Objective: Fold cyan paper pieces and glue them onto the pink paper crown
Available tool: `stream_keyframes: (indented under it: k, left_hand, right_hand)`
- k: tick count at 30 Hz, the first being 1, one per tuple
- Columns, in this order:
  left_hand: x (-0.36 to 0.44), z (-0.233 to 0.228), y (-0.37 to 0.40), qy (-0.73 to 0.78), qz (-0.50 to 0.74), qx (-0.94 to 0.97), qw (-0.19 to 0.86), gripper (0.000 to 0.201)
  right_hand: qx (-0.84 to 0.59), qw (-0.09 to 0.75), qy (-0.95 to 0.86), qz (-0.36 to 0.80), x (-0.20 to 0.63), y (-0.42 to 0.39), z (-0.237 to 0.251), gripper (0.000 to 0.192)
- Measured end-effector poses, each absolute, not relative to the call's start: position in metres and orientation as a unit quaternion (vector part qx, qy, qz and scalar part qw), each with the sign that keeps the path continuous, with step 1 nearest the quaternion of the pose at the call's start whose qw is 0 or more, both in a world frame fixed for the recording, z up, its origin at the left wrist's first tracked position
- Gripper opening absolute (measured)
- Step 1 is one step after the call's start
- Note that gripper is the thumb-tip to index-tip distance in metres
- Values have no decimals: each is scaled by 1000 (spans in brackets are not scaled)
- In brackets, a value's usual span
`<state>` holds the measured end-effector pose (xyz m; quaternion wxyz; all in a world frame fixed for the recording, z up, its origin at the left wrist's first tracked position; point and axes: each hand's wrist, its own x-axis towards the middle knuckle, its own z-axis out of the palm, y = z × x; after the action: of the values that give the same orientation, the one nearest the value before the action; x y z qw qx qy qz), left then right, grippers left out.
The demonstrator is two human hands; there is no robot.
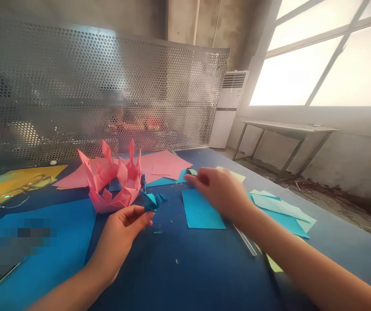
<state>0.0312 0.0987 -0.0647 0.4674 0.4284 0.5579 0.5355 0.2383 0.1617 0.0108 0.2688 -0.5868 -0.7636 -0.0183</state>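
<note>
My left hand [123, 229] pinches a small folded blue paper piece [151, 201] between thumb and fingertips, just above the table. Right behind it stands a pink origami crown [116, 190] with tall pointed tips. Farther right, my right hand [216, 190] is stretched over a blue paper square [200, 211], its fingers curled and pressed together. A small dark and pale green item [192, 172] shows at its fingertips; what it is, and whether it is gripped, is hard to see.
Pink sheets [169, 164] lie behind the crown. A large blue sheet [68, 229], glasses [23, 192] and yellow paper [17, 179] are left. A ruler-like clear strip [245, 242] and pale green papers [279, 205] lie right. A perforated metal screen [146, 90] borders the table's back.
</note>
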Motion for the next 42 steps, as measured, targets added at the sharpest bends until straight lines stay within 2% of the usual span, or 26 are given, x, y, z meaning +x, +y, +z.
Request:
stream_keyframes:
  k: [3,7,11,17,20,22,26,30,34,37,42]
  left_hand:
    - [31,-65,97,545,541,417,487,34]
    - [32,-61,95,523,562,393,506,34]
    - [32,-56,95,500,581,378,519,33]
    - [33,-53,94,474,600,350,541,36]
    - [34,-53,93,472,607,331,547,39]
    - [34,-53,94,472,608,322,551,39]
    - [33,-54,95,468,612,310,556,33]
    - [32,-55,96,462,612,309,563,29]
    - [32,-56,96,460,611,305,567,29]
    - [32,-55,96,459,612,302,569,30]
    - [33,-52,95,465,607,296,572,30]
  right_hand:
    - [-732,123,-670,-21,265,173,31,60]
    - [-764,38,-643,34,292,185,30,58]
    - [-736,7,-666,124,304,198,13,46]
    - [-698,82,-689,177,309,209,12,27]
    - [-676,146,-691,211,308,208,16,16]
    - [-665,206,-685,214,306,208,16,1]
    - [-651,327,-658,190,298,208,19,29]
    - [-593,398,-677,180,287,199,25,27]
    - [-504,435,-723,185,274,188,22,39]
    - [-476,439,-751,126,264,182,14,37]
    - [-468,427,-774,-10,249,175,0,22]
